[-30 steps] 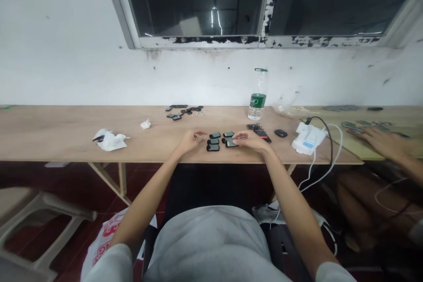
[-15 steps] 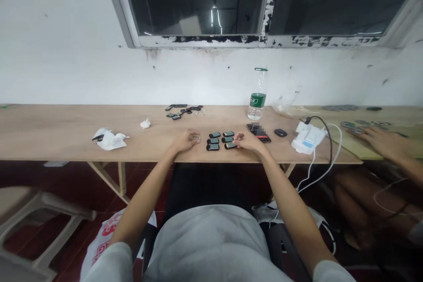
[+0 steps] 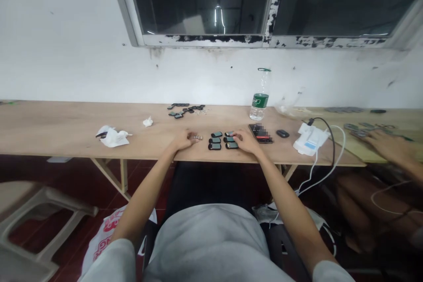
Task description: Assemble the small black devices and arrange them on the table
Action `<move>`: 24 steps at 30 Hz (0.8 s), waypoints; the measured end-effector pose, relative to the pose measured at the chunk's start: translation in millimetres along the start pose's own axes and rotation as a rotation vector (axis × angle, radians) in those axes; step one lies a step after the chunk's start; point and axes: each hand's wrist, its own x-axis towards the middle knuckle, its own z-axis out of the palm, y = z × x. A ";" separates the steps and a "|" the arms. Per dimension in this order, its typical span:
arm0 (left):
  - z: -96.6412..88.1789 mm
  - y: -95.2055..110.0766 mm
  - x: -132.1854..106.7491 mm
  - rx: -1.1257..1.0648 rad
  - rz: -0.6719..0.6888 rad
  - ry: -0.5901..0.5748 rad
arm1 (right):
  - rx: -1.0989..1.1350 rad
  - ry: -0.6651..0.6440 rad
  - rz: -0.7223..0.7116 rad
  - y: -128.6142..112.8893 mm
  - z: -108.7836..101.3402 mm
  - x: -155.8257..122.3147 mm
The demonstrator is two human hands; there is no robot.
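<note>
My left hand rests low on the table, fingers curled, with a short row of small pale pieces at its fingertips. My right hand reaches over the right column of small black parts with grey-green faces. Its fingertips are pressed together at the farthest part; anything between them is too small to make out. The nearest right part lies just under that hand. In the left column, another such part lies flat in line with the others, between my hands.
Behind lie more black parts and loose pale bits. To the right are a phone, a water bottle, a black oval object and a white power strip with cables. A co-worker's hand works farther right. Crumpled tissue lies left.
My right hand has moved from the nearest part of the right column to its farthest part. My left hand stays near the same spot with the small pieces. The view has shifted slightly.
</note>
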 end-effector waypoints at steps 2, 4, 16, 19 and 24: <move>-2.5 1.1 -1.8 -0.019 -0.002 -0.016 | -0.053 -0.032 -0.007 3.2 0.1 -0.2; -4.3 1.5 -2.7 -0.031 0.000 -0.035 | -0.074 -0.042 0.033 5.3 -4.1 -1.2; -13.5 -12.5 -1.1 0.050 0.044 -0.053 | -0.066 -0.048 0.251 11.3 -13.1 -3.7; -15.5 -5.1 -3.0 0.037 0.037 -0.021 | 0.032 -0.020 0.247 8.7 -16.2 -2.3; -9.9 38.8 -10.2 -0.042 0.204 -0.020 | 0.248 0.076 0.181 -17.9 -17.1 0.0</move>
